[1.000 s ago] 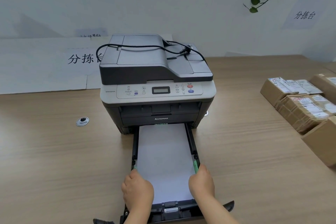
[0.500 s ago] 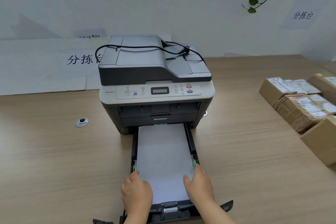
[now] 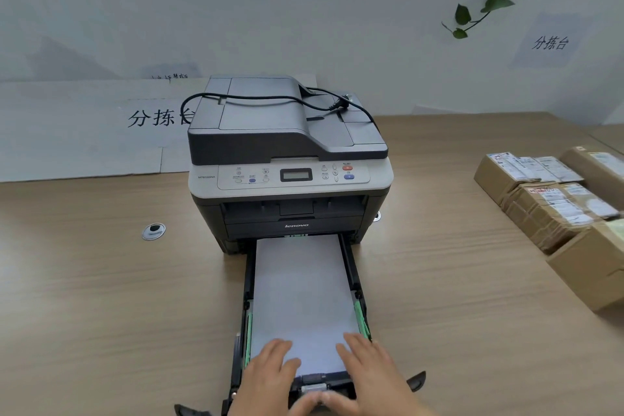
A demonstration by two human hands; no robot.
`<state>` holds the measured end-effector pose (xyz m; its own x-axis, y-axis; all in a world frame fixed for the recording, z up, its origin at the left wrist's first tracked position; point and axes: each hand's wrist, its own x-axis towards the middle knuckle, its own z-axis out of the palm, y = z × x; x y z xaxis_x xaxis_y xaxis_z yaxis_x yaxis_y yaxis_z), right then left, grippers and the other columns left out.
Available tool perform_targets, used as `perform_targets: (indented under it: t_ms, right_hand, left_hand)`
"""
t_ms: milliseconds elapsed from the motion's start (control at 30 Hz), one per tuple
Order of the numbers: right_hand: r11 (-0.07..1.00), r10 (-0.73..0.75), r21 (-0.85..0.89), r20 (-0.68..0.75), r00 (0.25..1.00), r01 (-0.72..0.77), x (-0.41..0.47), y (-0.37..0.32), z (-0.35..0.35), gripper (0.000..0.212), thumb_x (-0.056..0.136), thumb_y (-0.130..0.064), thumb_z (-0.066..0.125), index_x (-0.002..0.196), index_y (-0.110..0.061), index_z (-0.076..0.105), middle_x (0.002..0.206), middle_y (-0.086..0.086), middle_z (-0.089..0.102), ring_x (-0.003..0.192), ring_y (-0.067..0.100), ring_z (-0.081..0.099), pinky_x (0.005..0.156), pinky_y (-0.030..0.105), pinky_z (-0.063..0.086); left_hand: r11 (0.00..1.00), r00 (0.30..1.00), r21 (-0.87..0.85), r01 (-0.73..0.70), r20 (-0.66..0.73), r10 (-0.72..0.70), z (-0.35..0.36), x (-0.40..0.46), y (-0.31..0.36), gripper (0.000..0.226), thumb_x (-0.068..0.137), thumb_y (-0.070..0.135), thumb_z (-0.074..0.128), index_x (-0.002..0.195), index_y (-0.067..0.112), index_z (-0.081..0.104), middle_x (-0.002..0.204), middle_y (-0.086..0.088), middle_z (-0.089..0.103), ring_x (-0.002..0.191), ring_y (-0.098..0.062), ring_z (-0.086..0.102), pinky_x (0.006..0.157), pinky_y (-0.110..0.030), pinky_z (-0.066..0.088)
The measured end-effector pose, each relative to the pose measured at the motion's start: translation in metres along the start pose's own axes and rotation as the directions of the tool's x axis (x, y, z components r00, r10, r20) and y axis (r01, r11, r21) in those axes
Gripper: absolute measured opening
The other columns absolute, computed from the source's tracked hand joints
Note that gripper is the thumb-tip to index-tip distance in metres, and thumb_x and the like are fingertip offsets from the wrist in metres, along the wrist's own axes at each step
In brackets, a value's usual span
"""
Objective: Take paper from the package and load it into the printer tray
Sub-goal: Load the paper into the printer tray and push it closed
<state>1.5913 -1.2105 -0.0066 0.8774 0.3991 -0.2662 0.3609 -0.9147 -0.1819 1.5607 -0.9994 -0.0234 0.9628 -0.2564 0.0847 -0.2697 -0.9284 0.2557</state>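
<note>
A grey and black printer (image 3: 290, 159) stands on the wooden table. Its black paper tray (image 3: 349, 267) is pulled out towards me, with green guides along both sides. A white stack of paper (image 3: 300, 287) lies flat inside the tray. My left hand (image 3: 270, 371) rests palm down on the near left part of the paper, fingers spread. My right hand (image 3: 368, 368) lies flat on the near right part, its thumb near the tray's front edge. Neither hand grips anything. No paper package is in view.
A black power cord (image 3: 304, 100) lies coiled on the printer's lid. Cardboard parcels (image 3: 553, 203) are stacked at the right of the table (image 3: 101, 297). A round cable grommet (image 3: 153, 231) sits left of the printer. White boards with printed characters lean behind.
Both hands moved off the tray's side guides and now lie flat on the near end of the paper, fingers spread. The tray and printer have stayed in place.
</note>
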Motion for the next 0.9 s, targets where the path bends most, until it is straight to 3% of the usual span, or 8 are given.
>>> perform_targets:
  t_ms: [100,200,233,367,433,533,767,900]
  right_hand:
    - [0.988,-0.157,-0.025,-0.051,0.986,0.155,-0.009,0.01,0.017,0.063,0.084,-0.074,0.021,0.103,-0.031,0.064,0.108,-0.009,0.073,0.1,0.008,0.07,0.094,0.03,0.037]
    - [0.965,-0.259,-0.007,-0.159,0.953,0.261,-0.018,0.012,0.012,0.042,0.08,-0.064,0.046,0.1,-0.028,0.054,0.097,-0.01,0.072,0.093,0.008,0.068,0.082,0.024,0.056]
    - [0.958,-0.283,-0.011,-0.201,0.938,0.287,-0.018,0.011,0.011,0.042,0.072,-0.062,0.055,0.096,-0.028,0.055,0.093,-0.011,0.07,0.09,0.007,0.066,0.077,0.022,0.056]
    - [0.945,-0.328,-0.091,-0.283,0.901,0.315,-0.018,0.01,0.009,0.038,0.058,-0.059,0.061,0.079,-0.031,0.048,0.079,-0.015,0.056,0.076,0.003,0.052,0.071,0.014,0.04]
    - [0.942,-0.333,-0.136,-0.304,0.892,0.305,-0.013,0.011,0.01,0.039,0.057,-0.06,0.06,0.077,-0.03,0.043,0.075,-0.015,0.056,0.072,0.004,0.05,0.07,0.02,0.034]
    - [0.937,-0.344,-0.183,-0.343,0.874,0.297,0.0,0.012,0.011,0.041,0.054,-0.056,0.062,0.074,-0.028,0.041,0.07,-0.012,0.057,0.067,0.008,0.052,0.068,0.026,0.029]
    - [0.94,-0.33,-0.225,-0.391,0.859,0.258,0.03,0.013,0.003,0.02,0.061,-0.045,0.059,0.062,-0.024,0.058,0.063,-0.008,0.058,0.061,0.013,0.057,0.058,0.024,0.046]
    - [0.92,-0.362,-0.301,-0.407,0.839,0.251,0.045,0.015,-0.001,0.019,0.062,-0.042,0.061,0.058,-0.023,0.057,0.06,-0.007,0.058,0.057,0.015,0.056,0.059,0.025,0.039]
  left_hand:
    - [0.99,0.988,0.06,-0.127,-0.084,0.132,-0.004,-0.009,-0.003,0.064,0.096,0.05,0.009,0.077,0.03,0.067,0.09,0.005,0.075,0.101,-0.011,0.047,0.06,-0.022,0.054]
    - [0.976,0.973,0.031,-0.213,-0.088,0.215,-0.005,-0.016,-0.009,0.026,0.083,0.051,0.044,0.084,0.027,0.054,0.098,0.005,0.06,0.099,-0.012,0.048,0.062,-0.019,0.053]
    - [0.974,0.972,0.012,-0.227,-0.065,0.227,-0.004,-0.018,-0.01,0.033,0.07,0.056,0.055,0.084,0.026,0.051,0.096,0.006,0.053,0.097,-0.011,0.049,0.062,-0.018,0.05]
    - [0.97,0.965,0.023,-0.243,-0.095,0.244,0.004,-0.017,-0.011,0.036,0.054,0.052,0.069,0.07,0.022,0.055,0.071,0.006,0.056,0.077,-0.009,0.044,0.061,-0.021,0.03]
    - [0.969,0.962,0.025,-0.247,-0.11,0.248,0.006,-0.013,-0.011,0.037,0.05,0.049,0.071,0.071,0.023,0.054,0.069,0.006,0.058,0.076,-0.009,0.044,0.062,-0.023,0.027]
    - [0.975,0.966,0.062,-0.212,-0.139,0.219,0.01,-0.006,-0.016,0.038,0.044,0.046,0.072,0.073,0.025,0.058,0.071,0.007,0.06,0.077,-0.009,0.045,0.064,-0.023,0.027]
    - [0.985,0.96,0.105,-0.135,-0.234,0.156,0.013,0.013,-0.029,0.028,0.052,0.034,0.071,0.076,0.02,0.067,0.071,0.005,0.066,0.078,-0.013,0.049,0.059,-0.026,0.044]
    - [0.983,0.979,0.15,-0.107,-0.159,0.131,0.006,0.023,-0.033,0.039,0.043,0.032,0.088,0.074,0.018,0.07,0.071,0.005,0.066,0.07,-0.016,0.063,0.053,-0.028,0.051]
